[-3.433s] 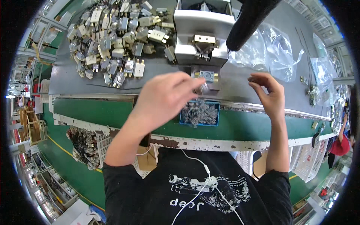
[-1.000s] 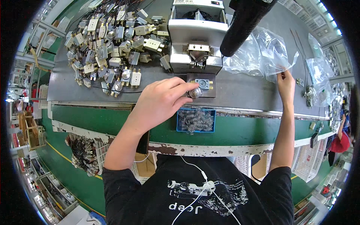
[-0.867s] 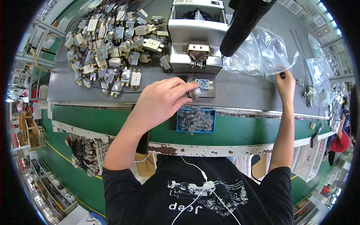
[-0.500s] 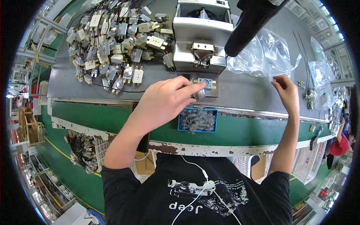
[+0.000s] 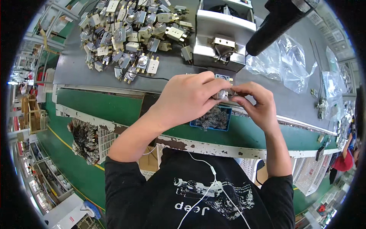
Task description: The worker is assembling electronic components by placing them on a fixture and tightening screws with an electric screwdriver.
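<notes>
My left hand [image 5: 188,95] is closed around a round silvery metal part [image 5: 220,94], gripped between thumb and fingers just above the front edge of the bench. From the right, my right hand [image 5: 258,102] meets it in a pinch. A small metallic piece [image 5: 233,92] shows at the right fingertips, too small to name. Behind my fingers a grey-blue block with brass tabs [image 5: 222,77] sits at the foot of the metal machine [image 5: 223,51], partly covered by my left hand. Below both hands is a blue tray [image 5: 229,124] of small metal springs [image 5: 213,117].
A large heap of white and grey switch-like parts [image 5: 133,36] with wires covers the back left of the grey bench [image 5: 72,74]. A black cylindrical arm [image 5: 268,32] leans in at the upper right. Clear plastic bags [image 5: 291,65] lie beyond it.
My right hand has come in from the plastic bag at the right to meet my left hand. My left fingertip has left the block's top. The whole view has shifted somewhat.
</notes>
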